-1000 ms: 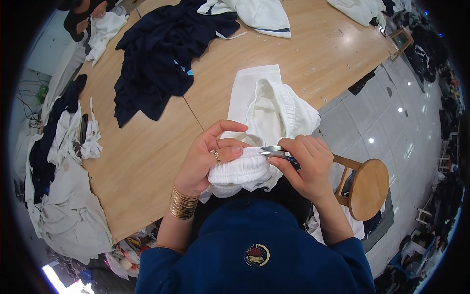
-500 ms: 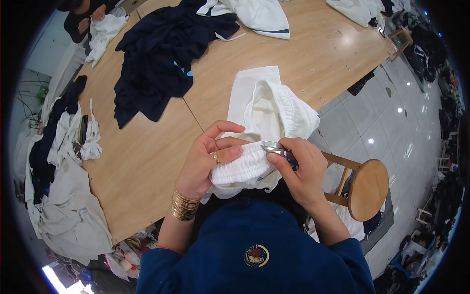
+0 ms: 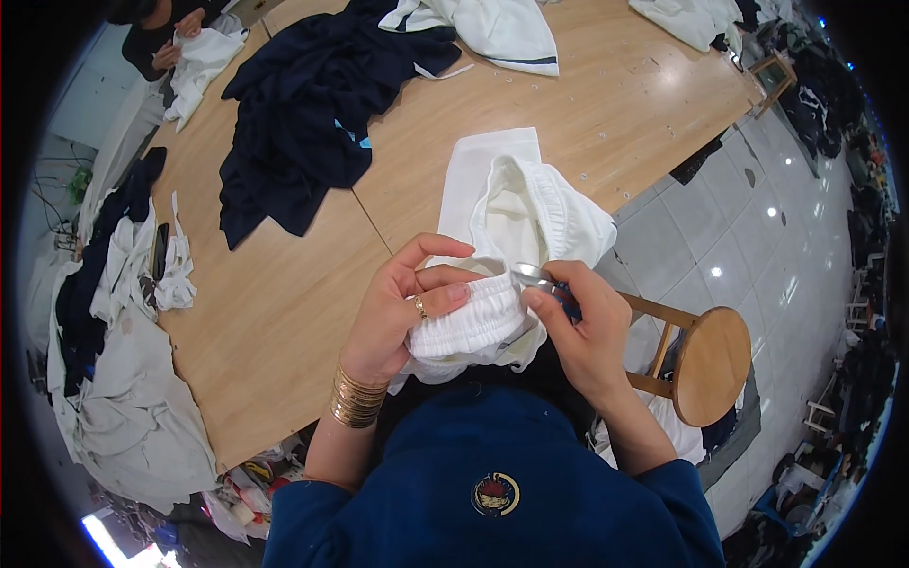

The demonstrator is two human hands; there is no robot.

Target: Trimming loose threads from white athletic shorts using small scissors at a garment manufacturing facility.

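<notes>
White trousers or shorts [image 3: 568,204] with a gathered elastic waistband lie at the near table edge, the waist opening toward me. My left hand [image 3: 421,298] grips the near side of the waistband [image 3: 469,327], thumb on top and the index finger raised off the cloth. In my right hand [image 3: 587,322] is a small pair of metal thread snips [image 3: 533,275], their silver blades by the waistband's upper edge. Part of the snips is hidden inside my fingers. I cannot make out a thread at the blades.
Dark navy garments [image 3: 303,114] are heaped on the wooden table [image 3: 284,312], with white ones [image 3: 502,33] behind. More cloth [image 3: 133,417] hangs over the left edge. A round wooden stool [image 3: 715,364] stands at right. Another person's hands [image 3: 180,38] hold white cloth at far left.
The snips have tilted and shifted slightly right, away from the waistband edge. My left hand stays in place on the cloth.
</notes>
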